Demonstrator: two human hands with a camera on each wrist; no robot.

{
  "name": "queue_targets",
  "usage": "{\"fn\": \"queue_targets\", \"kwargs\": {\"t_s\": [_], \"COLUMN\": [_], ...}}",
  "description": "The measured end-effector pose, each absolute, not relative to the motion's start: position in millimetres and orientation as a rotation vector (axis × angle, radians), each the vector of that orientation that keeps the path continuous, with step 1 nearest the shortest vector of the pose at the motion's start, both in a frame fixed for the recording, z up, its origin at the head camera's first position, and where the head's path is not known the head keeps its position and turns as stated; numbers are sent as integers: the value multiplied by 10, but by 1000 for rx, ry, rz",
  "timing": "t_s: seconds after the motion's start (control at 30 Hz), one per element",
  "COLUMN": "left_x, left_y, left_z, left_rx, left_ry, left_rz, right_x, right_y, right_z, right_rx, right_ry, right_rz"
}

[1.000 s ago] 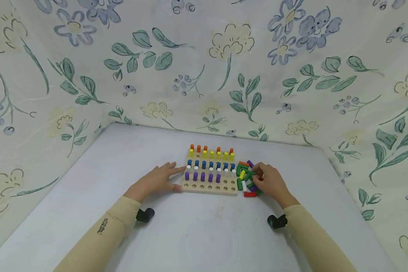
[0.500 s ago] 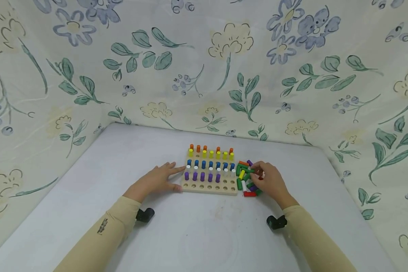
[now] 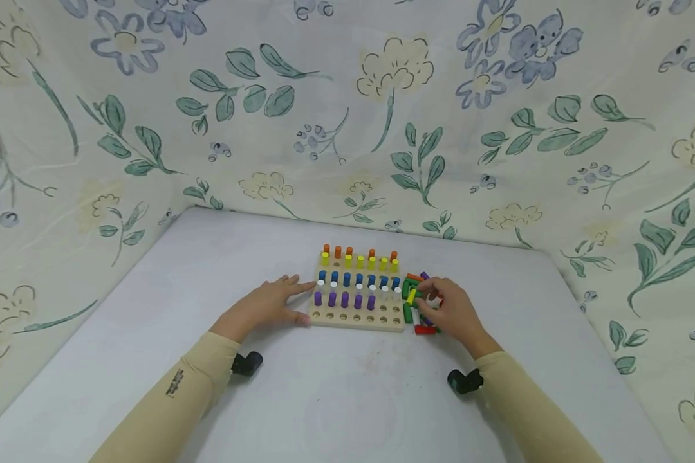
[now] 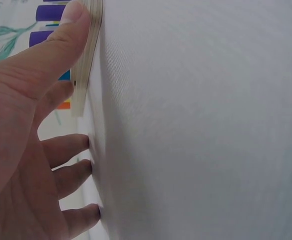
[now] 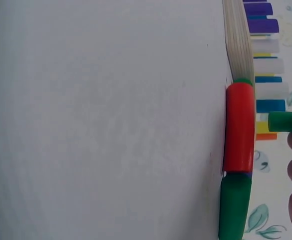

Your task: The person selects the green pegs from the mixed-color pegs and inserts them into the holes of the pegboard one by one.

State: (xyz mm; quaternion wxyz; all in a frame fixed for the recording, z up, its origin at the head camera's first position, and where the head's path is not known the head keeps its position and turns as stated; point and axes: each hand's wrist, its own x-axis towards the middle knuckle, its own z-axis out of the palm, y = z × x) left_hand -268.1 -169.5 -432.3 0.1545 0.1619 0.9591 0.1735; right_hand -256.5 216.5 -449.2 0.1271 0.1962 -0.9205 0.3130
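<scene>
The wooden pegboard [image 3: 359,325] bears rows of upright orange, yellow, blue, white and purple pegs; its front row is bare holes. My left hand [image 3: 269,303] lies at the board's left side, fingers spread, with thumb and index fingertip against its edge. In the left wrist view, the thumb [image 4: 61,42] overlaps the board's side, and the other fingertips touch the table. My right hand [image 3: 453,312] is over a pile of loose pegs beside the board. It pinches a green peg [image 5: 285,121], seen in the right wrist view. A yellow peg [image 3: 411,296] shows by its fingertips.
Loose pegs lie against the board's right edge, among them a red peg [image 3: 425,330], a white peg [image 3: 416,317] and an orange peg [image 3: 415,278]. The white table [image 3: 347,399] runs back to a flower-patterned cloth [image 3: 324,148].
My right hand has shifted slightly left over the pile, towards the board, and its fingertips now reach beside the yellow peg. The left hand and the board keep their places.
</scene>
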Motion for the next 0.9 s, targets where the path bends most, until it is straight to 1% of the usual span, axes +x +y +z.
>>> {"fn": "queue_targets", "kwargs": {"t_s": [0.9], "left_x": [-2700], "left_y": [-1689], "left_z": [-4300], "left_rx": [448], "left_ry": [2726], "left_rz": [483], "right_x": [-2496], "right_y": [1874], "right_z": [-4503], "right_rx": [714], "right_ry": [-2634], "right_rz": [1016]}}
